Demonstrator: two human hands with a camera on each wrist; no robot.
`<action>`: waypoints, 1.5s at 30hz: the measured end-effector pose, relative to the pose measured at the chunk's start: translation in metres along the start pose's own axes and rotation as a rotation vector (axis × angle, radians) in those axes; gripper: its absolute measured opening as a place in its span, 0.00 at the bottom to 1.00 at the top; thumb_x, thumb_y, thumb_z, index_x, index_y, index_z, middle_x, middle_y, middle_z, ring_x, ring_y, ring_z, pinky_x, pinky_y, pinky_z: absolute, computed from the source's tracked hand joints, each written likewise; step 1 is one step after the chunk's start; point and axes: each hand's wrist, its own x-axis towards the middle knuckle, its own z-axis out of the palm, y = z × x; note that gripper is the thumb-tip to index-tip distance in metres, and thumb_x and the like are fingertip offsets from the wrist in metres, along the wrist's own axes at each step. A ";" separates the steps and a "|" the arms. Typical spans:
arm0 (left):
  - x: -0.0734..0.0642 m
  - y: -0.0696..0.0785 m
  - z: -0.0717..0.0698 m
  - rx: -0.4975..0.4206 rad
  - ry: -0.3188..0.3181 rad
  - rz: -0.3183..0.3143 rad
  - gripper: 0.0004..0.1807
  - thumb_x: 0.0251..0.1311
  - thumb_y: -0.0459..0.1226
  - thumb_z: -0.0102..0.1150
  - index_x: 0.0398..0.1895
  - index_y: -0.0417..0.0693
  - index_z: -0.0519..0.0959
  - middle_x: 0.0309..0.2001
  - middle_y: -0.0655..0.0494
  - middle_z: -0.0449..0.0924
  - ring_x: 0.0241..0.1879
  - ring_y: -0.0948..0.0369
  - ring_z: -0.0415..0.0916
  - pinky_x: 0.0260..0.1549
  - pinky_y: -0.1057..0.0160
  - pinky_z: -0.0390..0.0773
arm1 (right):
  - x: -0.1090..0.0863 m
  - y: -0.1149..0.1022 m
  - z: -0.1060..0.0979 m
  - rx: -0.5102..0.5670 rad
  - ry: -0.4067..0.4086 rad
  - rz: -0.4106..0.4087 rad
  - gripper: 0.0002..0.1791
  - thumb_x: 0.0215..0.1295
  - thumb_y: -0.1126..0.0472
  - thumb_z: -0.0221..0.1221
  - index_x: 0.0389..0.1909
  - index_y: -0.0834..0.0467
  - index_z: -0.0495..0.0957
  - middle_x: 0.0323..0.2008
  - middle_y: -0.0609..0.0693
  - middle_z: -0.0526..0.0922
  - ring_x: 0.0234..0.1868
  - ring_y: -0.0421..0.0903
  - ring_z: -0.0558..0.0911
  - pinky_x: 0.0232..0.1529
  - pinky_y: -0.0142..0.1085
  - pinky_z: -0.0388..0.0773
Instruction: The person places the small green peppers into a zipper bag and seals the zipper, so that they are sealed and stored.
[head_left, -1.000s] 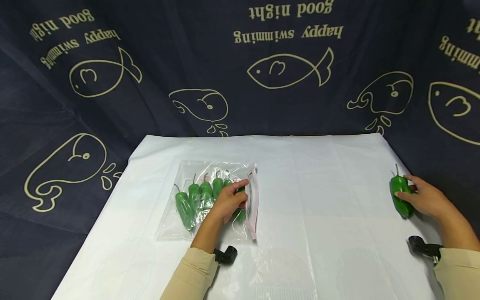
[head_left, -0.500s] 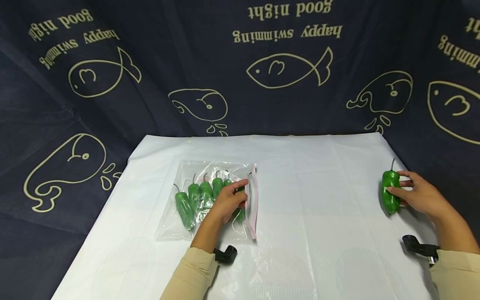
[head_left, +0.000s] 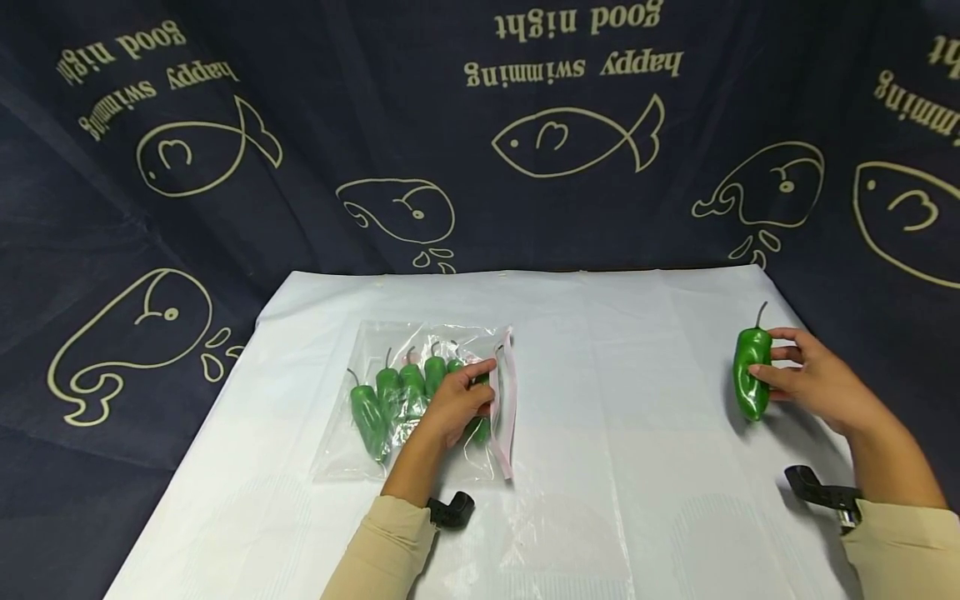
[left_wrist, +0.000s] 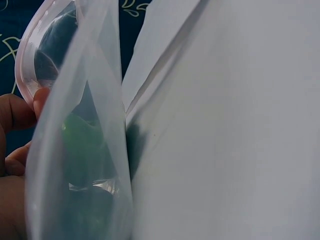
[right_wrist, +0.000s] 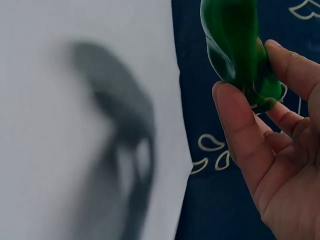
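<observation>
In the head view a clear zip bag [head_left: 341, 458] with a pink-edged mouth [head_left: 506, 417] lies left of centre. Several green chili peppers [head_left: 367, 412] show through its plastic, stems pointing away. My left hand [head_left: 452, 406] lies over the bag's right part and pinches its upper layer near the mouth; the left wrist view shows the plastic [left_wrist: 80, 150] lifted beside the fingers [left_wrist: 17, 112]. Over at the right, my right hand [head_left: 821, 379] holds one green pepper [head_left: 750, 375] between thumb and fingers, stem up, above the table. That pepper [right_wrist: 232, 40] is cropped in the right wrist view.
A white cloth [head_left: 600, 358] covers the table. Behind it and at the sides hangs a dark blue curtain [head_left: 585, 225] printed with fish and whales. A black wrist camera [head_left: 453, 510] sits on the left wrist, another camera [head_left: 817, 490] on the right.
The right hand has moved left with the green pepper, away from the table's right edge, and the pepper's shadow now lies apart from it. My left hand and the bag stay put.
</observation>
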 end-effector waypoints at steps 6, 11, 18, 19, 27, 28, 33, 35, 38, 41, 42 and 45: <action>0.000 0.000 0.000 0.003 0.003 0.004 0.34 0.50 0.23 0.51 0.67 0.36 0.72 0.22 0.58 0.66 0.23 0.65 0.70 0.26 0.68 0.78 | 0.000 -0.018 0.012 -0.009 -0.039 -0.043 0.35 0.68 0.68 0.60 0.65 0.71 0.49 0.54 0.71 0.63 0.36 0.33 0.79 0.31 0.39 0.84; 0.001 -0.001 0.000 -0.002 0.006 0.006 0.34 0.49 0.23 0.51 0.66 0.35 0.72 0.23 0.57 0.67 0.22 0.66 0.70 0.26 0.68 0.78 | 0.001 -0.029 0.024 0.005 -0.061 -0.070 0.36 0.67 0.68 0.60 0.67 0.70 0.49 0.54 0.70 0.62 0.37 0.33 0.79 0.31 0.39 0.84; 0.001 -0.001 0.001 -0.006 0.011 0.021 0.34 0.48 0.23 0.51 0.65 0.34 0.72 0.27 0.55 0.69 0.22 0.66 0.70 0.25 0.69 0.77 | 0.002 -0.042 0.040 0.003 -0.071 -0.089 0.38 0.67 0.66 0.62 0.69 0.69 0.50 0.56 0.70 0.64 0.36 0.35 0.79 0.31 0.39 0.84; 0.001 -0.002 0.001 -0.006 0.010 0.021 0.34 0.48 0.23 0.52 0.65 0.34 0.72 0.28 0.54 0.70 0.23 0.66 0.70 0.25 0.69 0.77 | 0.003 -0.044 0.042 0.003 -0.071 -0.090 0.38 0.67 0.66 0.62 0.69 0.69 0.50 0.56 0.70 0.64 0.36 0.35 0.79 0.31 0.40 0.84; 0.002 -0.002 -0.001 0.000 -0.011 0.012 0.34 0.50 0.23 0.51 0.67 0.33 0.71 0.49 0.38 0.74 0.25 0.66 0.70 0.26 0.68 0.78 | 0.006 -0.063 0.063 0.055 -0.115 -0.103 0.38 0.67 0.65 0.62 0.70 0.68 0.51 0.56 0.70 0.65 0.36 0.40 0.80 0.33 0.42 0.85; 0.002 -0.002 -0.001 -0.001 -0.009 0.014 0.34 0.50 0.23 0.51 0.66 0.33 0.71 0.48 0.38 0.74 0.25 0.66 0.70 0.26 0.68 0.78 | 0.006 -0.065 0.066 0.069 -0.123 -0.102 0.38 0.67 0.65 0.62 0.70 0.67 0.51 0.57 0.70 0.65 0.36 0.41 0.81 0.33 0.43 0.85; 0.001 -0.003 0.000 -0.004 -0.001 0.021 0.34 0.48 0.23 0.51 0.65 0.34 0.72 0.32 0.51 0.72 0.24 0.66 0.70 0.26 0.68 0.78 | 0.009 -0.073 0.084 0.132 -0.134 -0.102 0.37 0.67 0.64 0.62 0.69 0.67 0.52 0.56 0.70 0.66 0.37 0.42 0.81 0.34 0.44 0.85; 0.001 -0.003 0.000 -0.003 -0.003 0.026 0.34 0.48 0.23 0.50 0.65 0.33 0.72 0.28 0.54 0.70 0.23 0.66 0.70 0.26 0.69 0.77 | 0.011 -0.075 0.092 0.145 -0.127 -0.099 0.37 0.67 0.64 0.62 0.69 0.67 0.52 0.55 0.69 0.67 0.36 0.42 0.81 0.35 0.45 0.85; 0.001 -0.003 0.001 -0.007 -0.003 0.032 0.34 0.47 0.24 0.50 0.65 0.33 0.72 0.25 0.55 0.70 0.22 0.66 0.70 0.26 0.69 0.77 | 0.014 -0.078 0.102 0.160 -0.130 -0.088 0.37 0.67 0.64 0.62 0.69 0.67 0.53 0.55 0.69 0.68 0.36 0.43 0.81 0.34 0.44 0.85; 0.000 -0.003 0.001 -0.010 -0.001 0.029 0.34 0.47 0.23 0.50 0.65 0.33 0.72 0.25 0.54 0.70 0.22 0.66 0.70 0.26 0.69 0.77 | 0.016 -0.082 0.112 0.166 -0.144 -0.077 0.37 0.67 0.64 0.63 0.69 0.66 0.53 0.55 0.69 0.68 0.37 0.44 0.81 0.35 0.43 0.85; 0.001 -0.003 0.001 -0.011 -0.002 0.031 0.34 0.47 0.23 0.50 0.65 0.33 0.72 0.27 0.54 0.71 0.22 0.66 0.70 0.26 0.69 0.77 | 0.017 -0.083 0.116 0.170 -0.149 -0.076 0.38 0.67 0.63 0.63 0.70 0.66 0.53 0.55 0.69 0.68 0.37 0.44 0.81 0.35 0.43 0.85; 0.001 -0.002 0.000 -0.012 -0.004 0.030 0.34 0.48 0.23 0.50 0.65 0.33 0.72 0.28 0.52 0.72 0.23 0.66 0.70 0.26 0.69 0.77 | 0.020 -0.087 0.125 0.181 -0.159 -0.064 0.37 0.66 0.63 0.63 0.70 0.65 0.54 0.55 0.69 0.68 0.38 0.46 0.81 0.35 0.45 0.85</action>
